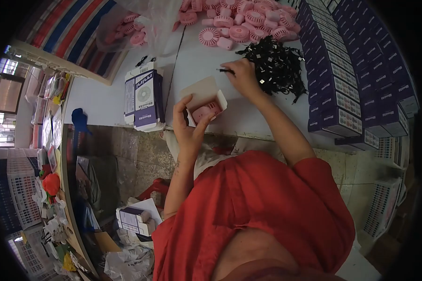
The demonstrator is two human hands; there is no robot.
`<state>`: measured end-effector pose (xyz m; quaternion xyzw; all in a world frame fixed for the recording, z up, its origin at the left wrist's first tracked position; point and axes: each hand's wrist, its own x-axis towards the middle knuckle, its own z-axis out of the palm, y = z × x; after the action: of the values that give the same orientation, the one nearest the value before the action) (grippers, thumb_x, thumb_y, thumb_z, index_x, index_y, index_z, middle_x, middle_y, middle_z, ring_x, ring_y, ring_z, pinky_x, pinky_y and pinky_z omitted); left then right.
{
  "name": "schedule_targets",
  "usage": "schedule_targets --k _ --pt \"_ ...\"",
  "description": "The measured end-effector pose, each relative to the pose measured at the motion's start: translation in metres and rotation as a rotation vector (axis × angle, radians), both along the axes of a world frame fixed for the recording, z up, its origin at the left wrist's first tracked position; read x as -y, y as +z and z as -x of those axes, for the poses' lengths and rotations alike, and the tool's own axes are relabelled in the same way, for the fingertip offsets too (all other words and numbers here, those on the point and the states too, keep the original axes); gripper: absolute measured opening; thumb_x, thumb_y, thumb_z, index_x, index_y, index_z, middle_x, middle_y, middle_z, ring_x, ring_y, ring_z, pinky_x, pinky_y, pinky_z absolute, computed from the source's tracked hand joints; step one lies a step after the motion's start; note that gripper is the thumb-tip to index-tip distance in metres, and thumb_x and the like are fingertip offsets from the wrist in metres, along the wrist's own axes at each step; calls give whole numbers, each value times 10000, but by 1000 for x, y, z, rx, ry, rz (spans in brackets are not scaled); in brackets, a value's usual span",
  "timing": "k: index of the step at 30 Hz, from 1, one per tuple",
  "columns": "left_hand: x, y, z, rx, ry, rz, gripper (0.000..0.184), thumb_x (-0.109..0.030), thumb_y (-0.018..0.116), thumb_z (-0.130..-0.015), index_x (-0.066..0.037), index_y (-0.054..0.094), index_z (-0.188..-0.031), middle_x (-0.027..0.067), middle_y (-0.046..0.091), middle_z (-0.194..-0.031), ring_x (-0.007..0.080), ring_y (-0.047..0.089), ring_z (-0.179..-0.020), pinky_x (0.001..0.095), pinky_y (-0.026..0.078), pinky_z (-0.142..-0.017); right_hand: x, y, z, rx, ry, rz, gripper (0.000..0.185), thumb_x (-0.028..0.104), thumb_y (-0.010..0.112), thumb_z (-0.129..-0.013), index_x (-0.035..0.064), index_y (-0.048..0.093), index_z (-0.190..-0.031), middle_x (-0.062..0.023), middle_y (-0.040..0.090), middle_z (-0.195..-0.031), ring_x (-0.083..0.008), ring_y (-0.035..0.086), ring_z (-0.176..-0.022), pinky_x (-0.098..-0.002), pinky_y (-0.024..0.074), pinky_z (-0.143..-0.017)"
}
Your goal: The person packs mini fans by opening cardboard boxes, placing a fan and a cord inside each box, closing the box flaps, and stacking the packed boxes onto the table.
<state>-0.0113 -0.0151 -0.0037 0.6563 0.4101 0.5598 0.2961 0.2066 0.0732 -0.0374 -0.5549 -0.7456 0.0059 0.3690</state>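
Note:
My left hand (190, 136) is closed around a small open carton (199, 90), its flap raised, near the table's front edge. Inside the carton lies a pink mini fan (204, 111), partly covered by my thumb. Beyond the carton and to its right, my right hand (244, 77) pinches a short black cable (227, 71), whose end sticks out to the left. Right beside that hand spreads a heap of black cables (280, 63). A stack of flattened mini fan cartons (144, 96) lies to the left of my left hand.
Many pink fans (239, 33) are piled at the far side of the table (192, 56). A clear plastic bag (150, 25) holds more at the back left. Rows of purple cartons (333, 84) wall off the right. Below left, a carton (135, 219) sits among wrappings.

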Motion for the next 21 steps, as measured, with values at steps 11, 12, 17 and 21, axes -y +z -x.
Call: schedule_targets --k 11,12,17,21 --pt "0 14 -14 11 -59 81 750 -119 865 -658 -1 462 -1280 103 537 -1179 206 547 -1062 322 442 -938 66 122 36 -4 542 -79 182 24 677 -695 81 635 -862 -56 584 -826 -238 579 -798 -341 474 -702" --pt "0 10 -13 2 -61 73 757 -119 867 -653 0 461 -1281 102 536 -1179 206 548 -1051 321 445 -929 66 117 40 128 467 -105 163 55 687 -679 90 627 -826 -51 570 -811 -239 566 -791 -347 464 -704" --pt "-4 9 -9 -41 -66 45 814 -132 871 -647 -10 429 -1319 99 541 -1221 184 533 -1094 313 436 -947 60 107 46 244 480 -115 146 142 676 -663 110 618 -792 -27 542 -813 -213 541 -842 -331 430 -763" --pt "-10 4 -8 -1 -73 93 818 -142 874 -635 -10 439 -1315 105 541 -1194 206 539 -1071 316 443 -929 59 105 41 295 606 -107 105 183 663 -685 126 594 -741 -11 556 -893 -198 528 -940 -353 409 -856"
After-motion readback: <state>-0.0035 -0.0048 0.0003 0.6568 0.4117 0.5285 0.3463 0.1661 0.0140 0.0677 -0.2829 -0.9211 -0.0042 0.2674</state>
